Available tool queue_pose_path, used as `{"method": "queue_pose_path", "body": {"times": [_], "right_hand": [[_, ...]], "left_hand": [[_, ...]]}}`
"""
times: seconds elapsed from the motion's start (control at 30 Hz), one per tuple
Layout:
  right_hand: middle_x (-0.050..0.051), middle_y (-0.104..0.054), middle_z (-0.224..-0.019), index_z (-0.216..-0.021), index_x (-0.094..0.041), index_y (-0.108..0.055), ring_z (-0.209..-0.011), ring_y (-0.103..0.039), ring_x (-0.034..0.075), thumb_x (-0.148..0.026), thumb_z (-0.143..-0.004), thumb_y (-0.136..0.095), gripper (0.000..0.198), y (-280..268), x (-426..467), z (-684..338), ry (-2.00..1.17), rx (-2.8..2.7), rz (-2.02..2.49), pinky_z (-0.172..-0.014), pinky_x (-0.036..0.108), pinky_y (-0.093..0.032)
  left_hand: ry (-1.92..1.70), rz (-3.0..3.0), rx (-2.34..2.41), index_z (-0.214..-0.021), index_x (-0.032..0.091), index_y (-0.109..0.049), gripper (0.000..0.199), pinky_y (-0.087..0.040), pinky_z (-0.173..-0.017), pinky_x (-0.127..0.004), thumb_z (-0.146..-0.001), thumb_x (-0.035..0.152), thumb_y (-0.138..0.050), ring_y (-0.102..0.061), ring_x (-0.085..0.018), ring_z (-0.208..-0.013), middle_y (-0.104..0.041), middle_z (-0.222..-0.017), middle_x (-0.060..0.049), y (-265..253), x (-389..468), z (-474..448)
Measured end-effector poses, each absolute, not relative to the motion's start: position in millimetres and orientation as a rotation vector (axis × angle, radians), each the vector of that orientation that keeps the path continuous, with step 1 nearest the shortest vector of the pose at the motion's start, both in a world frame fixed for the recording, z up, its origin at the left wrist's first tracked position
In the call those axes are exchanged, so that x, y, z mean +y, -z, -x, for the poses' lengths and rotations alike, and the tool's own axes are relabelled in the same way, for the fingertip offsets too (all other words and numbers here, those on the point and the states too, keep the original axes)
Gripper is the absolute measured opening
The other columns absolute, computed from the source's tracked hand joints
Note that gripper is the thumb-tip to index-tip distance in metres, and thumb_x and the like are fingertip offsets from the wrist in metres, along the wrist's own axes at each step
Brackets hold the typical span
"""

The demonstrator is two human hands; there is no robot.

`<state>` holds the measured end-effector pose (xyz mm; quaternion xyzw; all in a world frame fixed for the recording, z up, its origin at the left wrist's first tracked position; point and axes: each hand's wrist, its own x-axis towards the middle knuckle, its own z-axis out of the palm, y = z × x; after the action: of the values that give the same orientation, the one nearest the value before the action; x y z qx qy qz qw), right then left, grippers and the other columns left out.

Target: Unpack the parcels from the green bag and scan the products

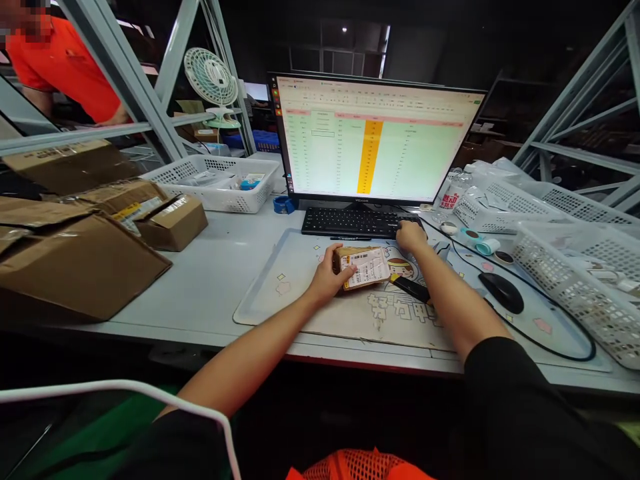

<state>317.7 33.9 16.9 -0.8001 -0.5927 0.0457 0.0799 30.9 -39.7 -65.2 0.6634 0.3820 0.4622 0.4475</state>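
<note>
A small brown cardboard box (365, 283) with a white shipping label on its near face is gripped in my left hand (331, 275), thumb across the label and fingers behind. It is held tilted over the desk mat (290, 293). My right hand (411, 235) rests on the right end of the black keyboard (345, 222); its fingers bend down onto the keys, partly hidden, and no held object shows. A black and yellow utility knife (411, 288) lies on the mat between the box and my right forearm. Behind the keyboard, the monitor (330, 160) displays a spreadsheet with an orange column.
Brown cardboard boxes (75, 267) are piled at the left. White baskets (255, 197) stand behind them and along the right side. A black mouse (501, 292) and its looping cable lie at right. A fan (211, 77) and a person in an orange shirt (75, 67) are at back left.
</note>
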Motion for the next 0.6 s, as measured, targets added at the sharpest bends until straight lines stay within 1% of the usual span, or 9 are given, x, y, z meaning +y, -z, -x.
{"method": "queue_pose_path", "body": {"times": [0.07, 0.13, 0.23, 0.3, 0.4, 0.47, 0.53, 0.57, 0.6], "right_hand": [[0.031, -0.067, -0.138, -0.137, -0.002, -0.069, -0.132, -0.065, 0.037, -0.016, -0.099, -0.058, 0.042, -15.7, 37.4, -315.5, -0.154, -1.726, 2.427, -0.112, 0.046, -0.051], [0.034, -0.069, -0.131, -0.134, 0.002, -0.069, -0.130, -0.067, 0.037, -0.015, -0.097, -0.061, 0.042, -18.3, 38.9, -313.1, -0.184, -1.701, 2.447, -0.111, 0.045, -0.052], [0.033, -0.071, -0.127, -0.133, 0.002, -0.070, -0.127, -0.068, 0.036, -0.015, -0.097, -0.063, 0.041, -26.7, 39.5, -307.0, -0.217, -1.702, 2.423, -0.110, 0.044, -0.052], [0.031, -0.072, -0.125, -0.130, 0.001, -0.072, -0.123, -0.070, 0.035, -0.015, -0.094, -0.066, 0.040, -36.4, 39.6, -300.2, -0.241, -1.729, 2.375, -0.108, 0.043, -0.053], [0.025, -0.076, -0.119, -0.127, -0.003, -0.075, -0.117, -0.071, 0.032, -0.013, -0.091, -0.066, 0.039, -62.3, 30.2, -283.0, -0.245, -1.794, 2.226, -0.103, 0.039, -0.054], [0.015, -0.079, -0.110, -0.133, -0.011, -0.075, -0.106, -0.072, 0.027, -0.016, -0.096, -0.058, 0.041, -85.8, 3.4, -266.6, -0.219, -1.848, 2.062, -0.097, 0.035, -0.055], [0.004, -0.078, -0.093, -0.142, -0.021, -0.071, -0.087, -0.071, 0.022, -0.023, -0.102, -0.050, 0.045, -108.5, -48.6, -249.1, -0.240, -1.921, 1.764, -0.085, 0.033, -0.058], [0.003, -0.074, -0.084, -0.142, -0.022, -0.071, -0.077, -0.069, 0.022, -0.026, -0.102, -0.052, 0.044, -118.1, -83.0, -241.1, -0.324, -1.958, 1.424, -0.077, 0.035, -0.058], [0.000, -0.072, -0.080, -0.145, -0.028, -0.069, -0.072, -0.068, 0.022, -0.030, -0.102, -0.056, 0.045, -126.1, -120.4, -234.3, -0.430, -1.983, 1.088, -0.073, 0.037, -0.059]], "left_hand": [[-1.143, -1.638, 0.947, -0.149, 0.024, -0.044, 0.078, -0.058, -0.103, -0.048, -0.084, 0.051, -0.078, -0.071, -0.028, -0.112, -0.070, -0.129, -0.012, 63.9, -39.9, -31.4], [-1.141, -1.635, 0.945, -0.149, 0.024, -0.044, 0.078, -0.058, -0.102, -0.047, -0.084, 0.051, -0.077, -0.071, -0.028, -0.111, -0.070, -0.128, -0.011, 63.2, -39.9, -32.0], [-1.142, -1.640, 0.951, -0.148, 0.025, -0.045, 0.076, -0.058, -0.101, -0.046, -0.084, 0.050, -0.077, -0.071, -0.028, -0.110, -0.071, -0.125, -0.010, 63.2, -39.8, -32.0], [-1.142, -1.645, 0.946, -0.148, 0.025, -0.044, 0.076, -0.058, -0.101, -0.046, -0.085, 0.049, -0.078, -0.071, -0.028, -0.111, -0.072, -0.125, -0.010, 63.5, -39.9, -31.5], [-1.144, -1.643, 0.940, -0.149, 0.025, -0.044, 0.076, -0.058, -0.103, -0.048, -0.085, 0.048, -0.079, -0.072, -0.029, -0.113, -0.072, -0.128, -0.011, 63.1, -40.1, -30.4], [-1.153, -1.641, 0.949, -0.149, 0.025, -0.046, 0.075, -0.058, -0.104, -0.048, -0.085, 0.047, -0.079, -0.072, -0.030, -0.115, -0.072, -0.130, -0.011, 62.0, -40.3, -29.9], [-1.150, -1.642, 0.965, -0.149, 0.025, -0.046, 0.076, -0.058, -0.105, -0.047, -0.085, 0.047, -0.080, -0.072, -0.029, -0.116, -0.072, -0.130, -0.011, 60.8, -40.6, -29.5], [-1.145, -1.647, 0.966, -0.150, 0.025, -0.046, 0.077, -0.058, -0.106, -0.048, -0.085, 0.047, -0.080, -0.073, -0.029, -0.116, -0.072, -0.130, -0.011, 60.3, -40.6, -29.4], [-1.142, -1.654, 0.966, -0.151, 0.025, -0.046, 0.077, -0.057, -0.106, -0.048, -0.085, 0.047, -0.080, -0.073, -0.030, -0.115, -0.073, -0.129, -0.011, 60.1, -40.7, -29.2]]}}
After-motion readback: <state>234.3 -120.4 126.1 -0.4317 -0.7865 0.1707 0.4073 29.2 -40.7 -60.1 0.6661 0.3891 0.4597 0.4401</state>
